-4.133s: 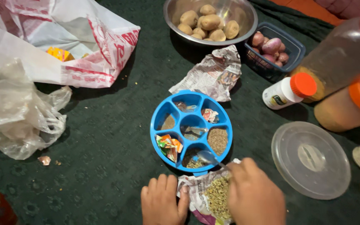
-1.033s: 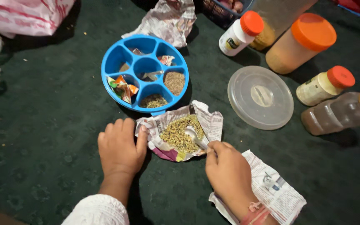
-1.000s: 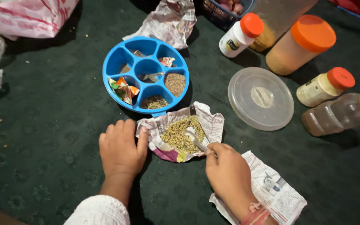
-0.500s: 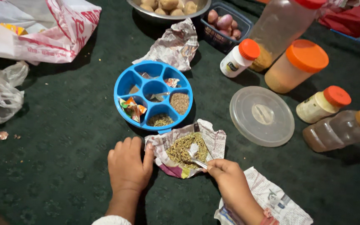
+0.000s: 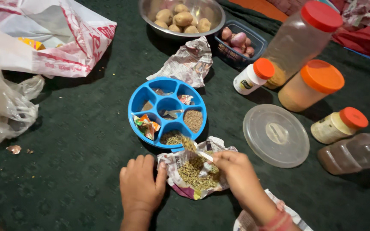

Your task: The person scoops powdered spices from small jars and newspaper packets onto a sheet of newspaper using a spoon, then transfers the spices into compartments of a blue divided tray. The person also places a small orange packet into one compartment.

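Dark green carpet; right hand (image 5: pixel 235 169) lifts heaped spoon (image 5: pixel 192 147) toward blue tray (image 5: pixel 135 104).

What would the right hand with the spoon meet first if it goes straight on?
Probably the blue tray: the right hand aims its loaded spoon at the near seed compartment, though height is unclear.

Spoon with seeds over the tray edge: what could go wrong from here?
1. The spoon is heaped and sits above the blue tray rim, so seeds could fall on the dark cloth rather than in a compartment.
2. The seed paper is held down only at one edge by the left hand; a nudge from the right hand might tip the pile.
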